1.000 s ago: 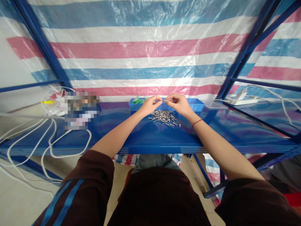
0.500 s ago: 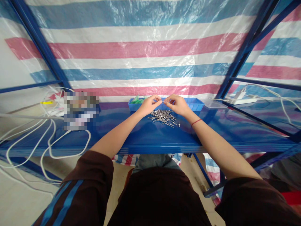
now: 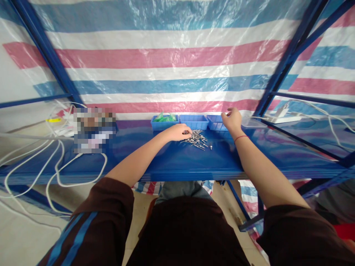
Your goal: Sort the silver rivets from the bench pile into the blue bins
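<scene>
A loose pile of silvery blind rivets [image 3: 199,139] lies on the blue shelf top, a single blind rivet [image 3: 211,146] standing apart at its right. My left hand [image 3: 179,132] is at the pile's left edge, fingers curled down against the rivets; whatever is between its fingertips is hidden. Over the right blue bin [image 3: 217,123] hovers my right hand [image 3: 233,120], thumb and fingers apart, with nothing visible in them. Beside that bin stand a middle blue bin [image 3: 194,122] and a left blue bin [image 3: 165,125] holding green plastic [image 3: 165,117].
White cables [image 3: 65,162] loop across the shelf's left end, next to a blurred patch [image 3: 94,129]. A clear lid-like sheet [image 3: 253,122] and a white power strip [image 3: 284,115] lie at right. Blue posts [image 3: 291,59] and striped sheeting [image 3: 166,55] stand behind.
My hands, together above the pile before, have separated. The left moved down to the rivets; the right moved rightward to the right bin, and its fingers spread.
</scene>
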{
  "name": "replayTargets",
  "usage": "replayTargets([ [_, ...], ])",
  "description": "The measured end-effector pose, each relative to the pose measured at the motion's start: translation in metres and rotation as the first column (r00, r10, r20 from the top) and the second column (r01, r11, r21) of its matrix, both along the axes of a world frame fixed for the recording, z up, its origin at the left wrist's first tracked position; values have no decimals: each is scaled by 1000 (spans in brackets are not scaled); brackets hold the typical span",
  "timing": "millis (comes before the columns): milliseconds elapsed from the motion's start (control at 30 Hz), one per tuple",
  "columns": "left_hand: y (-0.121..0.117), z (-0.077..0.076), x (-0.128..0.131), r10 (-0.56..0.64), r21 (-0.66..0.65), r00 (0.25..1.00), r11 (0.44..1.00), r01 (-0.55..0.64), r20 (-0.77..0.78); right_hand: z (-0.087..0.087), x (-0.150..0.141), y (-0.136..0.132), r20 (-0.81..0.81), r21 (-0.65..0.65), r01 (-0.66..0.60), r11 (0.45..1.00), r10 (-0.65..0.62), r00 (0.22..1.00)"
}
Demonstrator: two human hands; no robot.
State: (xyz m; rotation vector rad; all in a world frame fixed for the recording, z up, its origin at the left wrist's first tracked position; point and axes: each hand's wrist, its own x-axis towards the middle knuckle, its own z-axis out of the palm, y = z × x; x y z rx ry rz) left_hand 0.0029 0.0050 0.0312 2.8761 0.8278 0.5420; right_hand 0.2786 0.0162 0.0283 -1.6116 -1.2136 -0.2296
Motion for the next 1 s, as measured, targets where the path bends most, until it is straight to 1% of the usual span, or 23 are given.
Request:
replayTargets([
  [67, -6, 1, 4, -31, 14, 999, 999, 30, 13, -1, -2, 2, 5, 20, -31, 999, 31, 999],
  [167, -19, -3, 16, -90, 51, 996, 995, 90, -2, -1, -12, 3, 16, 26, -136, 990, 136, 991],
  [267, -32, -12, 32, -180, 98, 981, 978, 186, -65, -2, -25, 2, 6, -23, -239, 971, 239, 971],
  [333, -38, -18, 41, -228, 136, 969, 961, 240, -97, -3, -31, 1, -4, -58, -280, 958, 281, 960],
  [400, -40, -21, 47, -289, 140, 948, 942, 306, -130, -5, -33, 1, -8, -76, -307, 949, 307, 952],
  [467, -39, -21, 50, -339, 125, 932, 927, 355, -128, -6, -34, 0, -5, -74, -333, 940, 333, 943],
  [633, -33, -21, 49, -390, 97, 920, 915, 391, -35, -6, -36, -2, -4, -89, -390, 917, 391, 920],
  [767, -28, -23, 46, -379, 117, 925, 918, 378, -15, -2, -42, -6, -5, -108, -403, 909, 405, 914],
  [833, -26, -23, 44, -346, 170, 937, 922, 348, -44, -1, -44, -8, 5, -100, -408, 907, 411, 912],
  [933, -25, -22, 41, -214, 300, 972, 925, 234, -99, -1, -45, -8, 20, -86, -424, 902, 427, 904],
  [1000, -26, -22, 41, -115, 357, 985, 921, 153, -126, -1, -45, -7, 21, -84, -438, 895, 441, 897],
])
